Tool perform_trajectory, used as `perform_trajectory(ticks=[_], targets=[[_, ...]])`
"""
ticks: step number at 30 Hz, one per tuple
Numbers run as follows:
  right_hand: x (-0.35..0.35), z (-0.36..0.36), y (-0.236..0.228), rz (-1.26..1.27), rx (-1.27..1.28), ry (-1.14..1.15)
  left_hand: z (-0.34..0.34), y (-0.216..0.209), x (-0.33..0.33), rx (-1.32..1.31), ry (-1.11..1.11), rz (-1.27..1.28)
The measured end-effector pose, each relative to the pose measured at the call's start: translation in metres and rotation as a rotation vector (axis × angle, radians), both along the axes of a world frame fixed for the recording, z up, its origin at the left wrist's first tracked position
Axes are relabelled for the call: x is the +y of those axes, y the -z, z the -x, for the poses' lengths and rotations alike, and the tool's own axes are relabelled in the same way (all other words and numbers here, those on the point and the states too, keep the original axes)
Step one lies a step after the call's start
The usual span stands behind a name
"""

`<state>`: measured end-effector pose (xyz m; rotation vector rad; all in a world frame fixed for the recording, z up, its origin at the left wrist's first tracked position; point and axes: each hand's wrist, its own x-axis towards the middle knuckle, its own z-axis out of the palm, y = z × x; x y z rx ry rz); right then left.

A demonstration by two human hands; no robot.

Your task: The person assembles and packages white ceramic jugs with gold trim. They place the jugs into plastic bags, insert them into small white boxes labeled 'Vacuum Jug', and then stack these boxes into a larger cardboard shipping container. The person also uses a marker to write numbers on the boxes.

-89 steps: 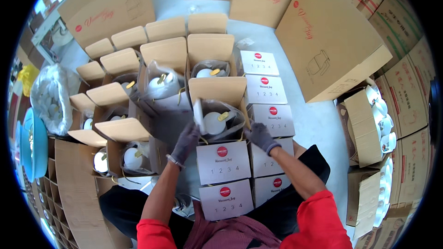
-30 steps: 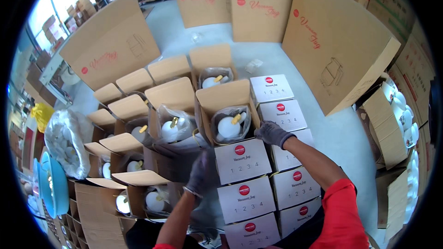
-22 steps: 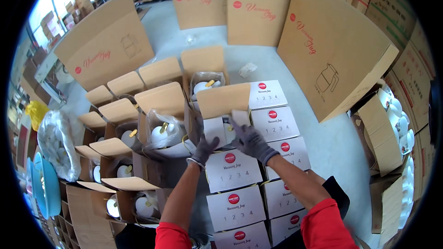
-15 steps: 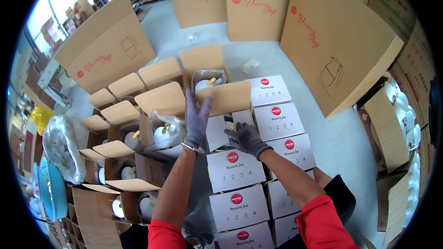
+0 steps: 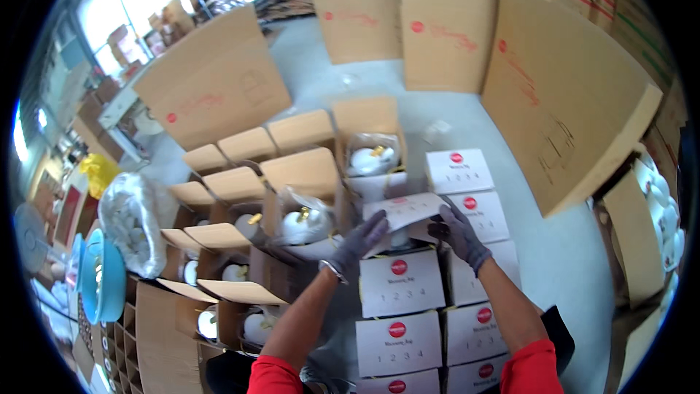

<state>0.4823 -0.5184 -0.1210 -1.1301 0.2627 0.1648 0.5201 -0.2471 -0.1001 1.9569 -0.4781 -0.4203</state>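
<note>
My left hand, in a grey glove with a bracelet at the wrist, lies with fingers stretched along the left side of a white carton. Over this carton, its large lid flap is tilted down, white side up. My right hand, gloved too, has its fingers and thumb bent around the flap's right edge. Inside the carton, little shows beneath the flap. Just behind it stands an open carton with a white jug with a gold top, wrapped in plastic. Another bagged white jug sits in an open carton to the left.
Closed white cartons stand in two rows in front and to the right. Open cartons with jugs fill the left. Large brown cardboard boxes stand behind. A blue basin and a plastic bag of parts are far left.
The carton's big flap, upright with its brown side showing before, is now folded forward over the opening. My right hand moved up to its right edge; my left came down beside the carton. The view shifted.
</note>
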Motion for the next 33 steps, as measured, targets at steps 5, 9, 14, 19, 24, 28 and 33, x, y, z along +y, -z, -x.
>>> perform_trajectory(ticks=[5, 9, 14, 19, 24, 28, 33], targets=[[0.015, 0.002, -0.004, 0.024, -0.106, -0.094, -0.011, 0.049, 0.029, -0.107, 0.070, -0.233], [0.011, 0.019, -0.002, 0.392, -0.084, -0.239, 0.000, 0.046, 0.026, -0.149, 0.013, -0.143], [0.004, 0.018, 0.015, 1.118, -0.600, -0.086, -0.004, 0.057, 0.016, -0.354, -0.037, -0.568], [0.004, 0.011, 0.035, 1.824, -0.699, -0.228, 0.010, 0.056, 0.013, -0.723, -0.051, -0.937], [0.011, 0.022, 0.030, 2.156, -0.687, -0.467, 0.025, 0.065, 0.009, -0.207, -0.090, -0.647], [0.018, -0.003, -0.006, 1.992, -0.699, -0.487, 0.033, 0.070, 0.010, -0.031, -0.141, -0.428], [0.060, -0.032, 0.051, 1.719, -0.697, -0.036, 0.017, 0.069, 0.008, -0.067, 0.018, -0.498]])
